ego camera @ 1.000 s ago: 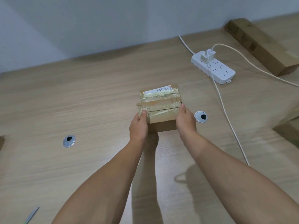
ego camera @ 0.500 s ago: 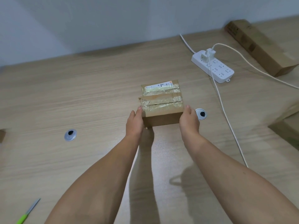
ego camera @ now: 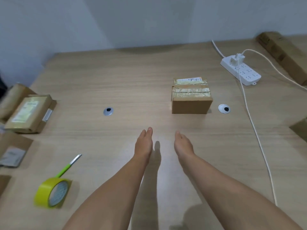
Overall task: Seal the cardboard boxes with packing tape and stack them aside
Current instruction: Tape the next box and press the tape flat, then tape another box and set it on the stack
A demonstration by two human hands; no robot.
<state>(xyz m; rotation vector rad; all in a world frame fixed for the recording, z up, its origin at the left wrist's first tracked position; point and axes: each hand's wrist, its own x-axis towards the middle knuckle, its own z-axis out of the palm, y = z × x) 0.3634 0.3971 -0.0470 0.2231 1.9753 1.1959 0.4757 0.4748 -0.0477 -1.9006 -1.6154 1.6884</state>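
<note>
A small cardboard box [ego camera: 191, 97] with tape strips across its top stands alone on the wooden table [ego camera: 132, 80], right of centre. My left hand [ego camera: 144, 143] and my right hand [ego camera: 182, 144] hover side by side nearer to me than the box, apart from it, fingers straight and holding nothing. A yellow roll of packing tape [ego camera: 52, 193] stands on edge at the near left. A green-handled knife [ego camera: 69, 165] lies just behind the roll. More cardboard boxes [ego camera: 28, 112] sit at the left edge.
A white power strip [ego camera: 240, 70] with a plugged charger lies at the far right; its white cable [ego camera: 255, 133] runs toward me. Two cable grommets [ego camera: 108, 111] [ego camera: 224, 108] sit in the tabletop. A long box [ego camera: 282, 53] lies far right; another box corner [ego camera: 299, 127] shows at right.
Both hands let go of the taped box and drew back toward me. The view swung left, bringing the tape roll, knife and left-side boxes into sight.
</note>
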